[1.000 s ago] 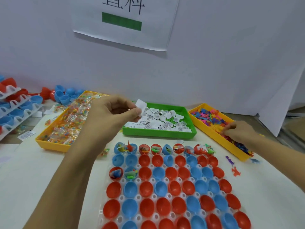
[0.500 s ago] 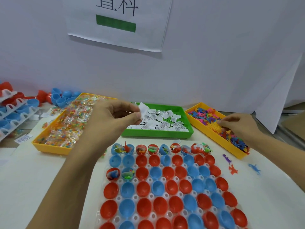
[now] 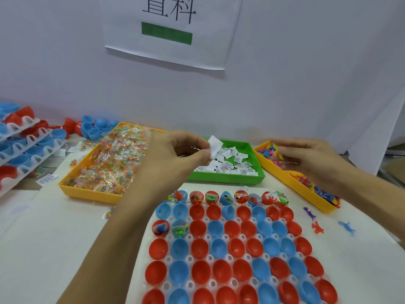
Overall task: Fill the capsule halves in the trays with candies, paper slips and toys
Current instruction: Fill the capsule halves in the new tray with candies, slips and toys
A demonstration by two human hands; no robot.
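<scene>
A white tray (image 3: 210,258) of red and blue capsule halves lies in front of me; its far row and two halves (image 3: 161,227) at the left hold candies, slips and toys. My left hand (image 3: 175,154) pinches a white paper slip (image 3: 214,144) above the near left corner of the green slip tray (image 3: 225,179). My right hand (image 3: 306,156) hovers over the yellow toy tray (image 3: 291,183), fingers curled around a small yellow toy (image 3: 275,148). The yellow candy tray (image 3: 87,194) sits at the left.
Stacked white trays of capsule halves (image 3: 26,148) stand at the far left, with loose blue halves (image 3: 94,128) behind the candy tray. Three small toys (image 3: 317,228) lie on the table right of the capsule tray. A paper sign (image 3: 171,29) hangs on the wall.
My right hand has lifted out of the toy tray and moved left with a toy. My left hand still holds the slip, now slightly more to the right.
</scene>
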